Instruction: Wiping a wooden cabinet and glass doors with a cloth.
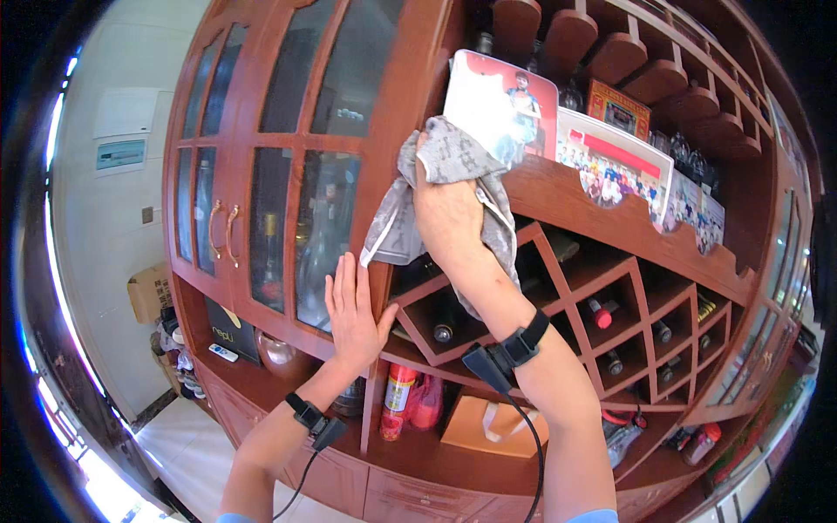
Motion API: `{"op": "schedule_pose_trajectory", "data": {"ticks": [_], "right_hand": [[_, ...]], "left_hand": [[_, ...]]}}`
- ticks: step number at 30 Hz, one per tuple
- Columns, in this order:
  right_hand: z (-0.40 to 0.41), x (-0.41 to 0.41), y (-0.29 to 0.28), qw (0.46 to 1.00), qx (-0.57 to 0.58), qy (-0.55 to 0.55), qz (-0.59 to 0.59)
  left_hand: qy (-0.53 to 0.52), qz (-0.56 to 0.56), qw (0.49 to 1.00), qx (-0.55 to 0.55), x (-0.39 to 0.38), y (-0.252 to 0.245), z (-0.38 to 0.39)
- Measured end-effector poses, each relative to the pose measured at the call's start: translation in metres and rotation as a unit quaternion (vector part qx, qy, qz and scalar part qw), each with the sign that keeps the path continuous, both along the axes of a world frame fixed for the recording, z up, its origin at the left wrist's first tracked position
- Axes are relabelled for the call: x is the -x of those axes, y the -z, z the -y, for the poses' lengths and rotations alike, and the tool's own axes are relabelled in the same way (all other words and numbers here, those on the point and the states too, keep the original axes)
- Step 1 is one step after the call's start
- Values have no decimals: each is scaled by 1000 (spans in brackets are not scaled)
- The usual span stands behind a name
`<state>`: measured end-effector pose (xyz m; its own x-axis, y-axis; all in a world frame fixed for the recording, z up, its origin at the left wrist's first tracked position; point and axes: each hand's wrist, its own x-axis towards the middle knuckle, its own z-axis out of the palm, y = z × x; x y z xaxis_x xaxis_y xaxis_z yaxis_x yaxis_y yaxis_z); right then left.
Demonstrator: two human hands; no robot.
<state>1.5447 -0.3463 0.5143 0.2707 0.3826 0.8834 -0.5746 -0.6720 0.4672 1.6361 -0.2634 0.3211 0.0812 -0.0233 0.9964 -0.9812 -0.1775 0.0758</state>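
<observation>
My right hand (451, 212) grips a grey patterned cloth (461, 153) whose loose ends hang down around the wrist and to the left. The bunched cloth lies against the lower left of a glossy photo panel (541, 111) with a bright glare on it. Most of my right fingers are hidden by the fabric. My left hand (356, 310) rests flat, fingers apart and holding nothing, on the frame edge of a glass cabinet door (340, 216). A corner of the cloth hangs just above my left fingertips.
Bottles lie in a diamond-lattice wine rack (637, 274). Group photos (614, 163) lean behind a scalloped wooden rail (562, 189). Below are a red spray can (397, 399), an orange gift bag (487, 428) and a remote control (223, 353). Cables hang from both wrist straps.
</observation>
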Motion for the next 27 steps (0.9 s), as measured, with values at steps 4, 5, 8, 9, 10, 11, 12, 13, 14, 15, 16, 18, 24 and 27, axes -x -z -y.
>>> {"op": "schedule_pose_trajectory", "data": {"ticks": [4,5,8,9,10,11,12,13,14,15,16,18,24,27], "right_hand": [[13,15,12,994,-27,31,-99],[15,23,17,991,-31,30,-127],[27,63,36,989,-45,-26,-139],[32,82,43,990,-44,-16,-134],[35,99,47,992,-51,-38,-108],[36,115,49,993,-59,-58,-82],[37,131,49,997,-44,-46,-50],[39,150,50,997,-56,-17,-41],[44,170,53,998,-49,-25,-16],[43,184,58,982,-168,-84,17],[42,195,59,982,-165,-62,73],[46,201,69,986,-126,-64,85],[35,178,159,989,-131,-16,-63],[41,174,203,963,-229,-115,-80]], "left_hand": [[-14,-14,1000,-5,-1,4,10],[-17,-17,1000,-5,-4,6,10],[-21,-3,1000,0,-3,8,11],[-22,-4,1000,2,-1,8,12],[-19,1,1000,6,2,7,7],[-16,5,1000,8,3,7,8],[-15,11,1000,15,3,8,9],[-15,16,1000,22,4,8,9],[-14,19,999,25,6,7,7],[-17,19,999,24,7,7,6],[-15,17,1000,22,6,8,4],[-14,12,1000,22,9,8,5],[-19,16,999,27,8,8,5],[-20,27,999,31,5,11,17]]}}
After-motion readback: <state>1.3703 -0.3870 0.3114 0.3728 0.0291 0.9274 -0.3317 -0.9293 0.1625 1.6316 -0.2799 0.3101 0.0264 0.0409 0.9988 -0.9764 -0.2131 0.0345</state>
